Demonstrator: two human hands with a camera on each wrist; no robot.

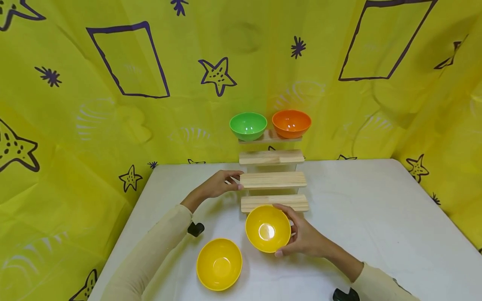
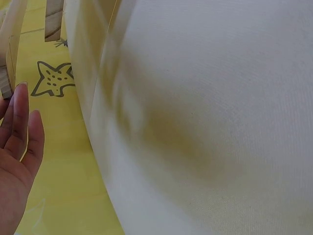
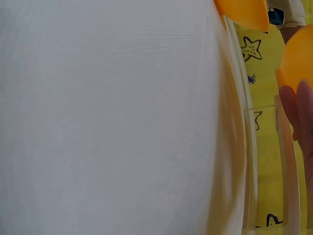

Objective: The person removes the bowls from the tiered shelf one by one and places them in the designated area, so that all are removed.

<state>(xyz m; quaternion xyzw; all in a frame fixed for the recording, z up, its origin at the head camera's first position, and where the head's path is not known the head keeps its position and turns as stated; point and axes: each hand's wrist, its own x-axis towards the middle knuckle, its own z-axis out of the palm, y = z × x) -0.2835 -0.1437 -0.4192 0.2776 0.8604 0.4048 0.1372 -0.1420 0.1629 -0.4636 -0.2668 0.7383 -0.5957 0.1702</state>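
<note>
My right hand [image 1: 306, 236] grips a yellow bowl [image 1: 265, 228] by its right side, thumb at the near rim and fingers at the far side. The bowl is tipped toward me and overlaps the lowest slat of a stepped wooden rack [image 1: 274, 203]. At the rack's left end, my left hand [image 1: 220, 184] holds the second slat from the bottom [image 1: 273, 179] between thumb and fingers; its fingertips meet the slat's end in the left wrist view. Another yellow bowl [image 1: 219, 264] sits on the table, left of the held one.
On the rack's top slat stand a green bowl [image 1: 248, 125] and, right beside it, an orange bowl [image 1: 291, 123]. The third slat [image 1: 271, 157] carries nothing. A white cloth covers the table [image 1: 357, 209], and a yellow patterned sheet [image 1: 188, 113] hangs behind and at both sides.
</note>
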